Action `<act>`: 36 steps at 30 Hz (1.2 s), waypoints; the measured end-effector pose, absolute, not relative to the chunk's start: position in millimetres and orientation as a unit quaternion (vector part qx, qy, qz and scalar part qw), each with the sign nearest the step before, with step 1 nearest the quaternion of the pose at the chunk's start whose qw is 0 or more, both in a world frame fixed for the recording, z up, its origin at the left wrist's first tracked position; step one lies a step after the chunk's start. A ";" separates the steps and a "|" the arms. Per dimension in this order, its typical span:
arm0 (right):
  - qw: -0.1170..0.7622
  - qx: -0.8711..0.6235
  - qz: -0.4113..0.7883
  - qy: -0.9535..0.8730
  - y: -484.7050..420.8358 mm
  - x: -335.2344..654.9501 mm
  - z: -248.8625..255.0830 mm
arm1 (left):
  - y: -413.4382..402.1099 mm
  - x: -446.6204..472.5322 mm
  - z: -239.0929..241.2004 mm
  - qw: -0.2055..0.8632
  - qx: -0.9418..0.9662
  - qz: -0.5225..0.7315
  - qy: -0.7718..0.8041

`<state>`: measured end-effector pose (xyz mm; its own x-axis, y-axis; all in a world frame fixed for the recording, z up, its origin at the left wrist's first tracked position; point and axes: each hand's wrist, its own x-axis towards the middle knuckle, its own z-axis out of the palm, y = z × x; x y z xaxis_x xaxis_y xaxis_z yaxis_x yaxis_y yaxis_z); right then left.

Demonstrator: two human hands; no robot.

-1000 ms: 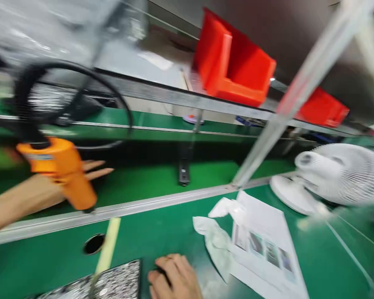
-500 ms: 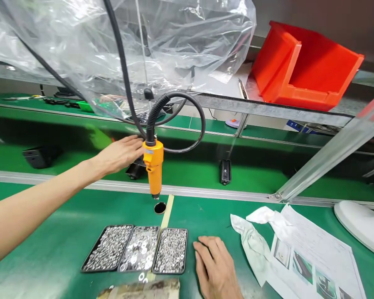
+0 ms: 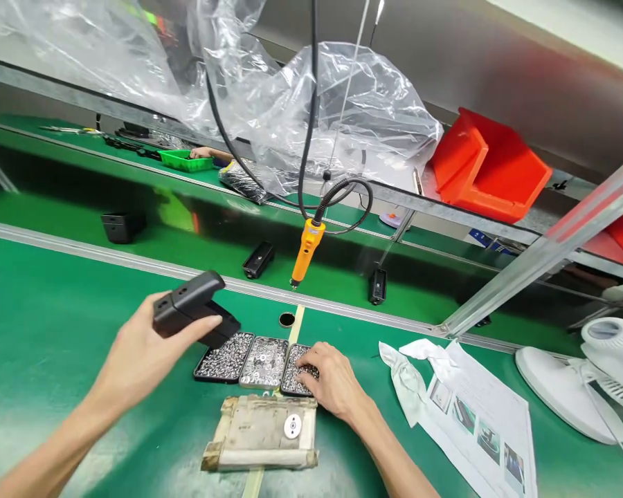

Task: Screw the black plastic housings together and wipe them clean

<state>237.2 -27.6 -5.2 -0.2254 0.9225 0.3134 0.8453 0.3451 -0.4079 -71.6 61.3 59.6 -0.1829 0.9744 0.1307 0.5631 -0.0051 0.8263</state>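
Left hand (image 3: 145, 346): clasped round black housing (image 3: 184, 304), raised above desk (image 3: 57, 311) | housing: between thumb and fingers, jutting right past them, overlapping left tray (image 3: 215, 380) at its far-left corner in view | right hand (image 3: 335, 377): fingers bent at right tray (image 3: 295, 394) of small metal pieces, cannot tell whether any is pinched

The left grip (image 3: 140, 349) is a bare hand with a slim thumb (image 3: 197, 331) and a smooth back; its narrow wrist (image 3: 110, 393) runs into a slender, bare left forearm (image 3: 65, 446). The right grip (image 3: 335, 377) is bare too, with slim fingers (image 3: 318, 354) and rounded knuckles, and the right forearm (image 3: 387, 446), likewise bare, widens gently toward the lower edge of view
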 end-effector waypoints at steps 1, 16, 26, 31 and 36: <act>0.246 -0.567 0.080 -0.782 -23.9 236.9 -4.2 | 51.0 -63.0 54.2 0.275 0.586 0.412 0.641; 0.375 -0.523 0.140 -0.753 -70.4 227.2 18.1 | 18.7 -47.9 1.3 0.256 0.537 0.505 0.625; 0.217 -0.459 0.014 -0.862 -107.0 227.6 32.7 | 10.2 -41.0 5.1 0.270 0.555 0.489 0.616; 0.291 -0.478 0.103 -0.822 -106.9 225.0 26.4 | 8.5 -42.0 11.5 0.267 0.541 0.494 0.626; 0.313 -0.483 0.122 -0.809 -105.7 222.7 23.1 | 5.8 -42.1 14.6 0.278 0.551 0.499 0.608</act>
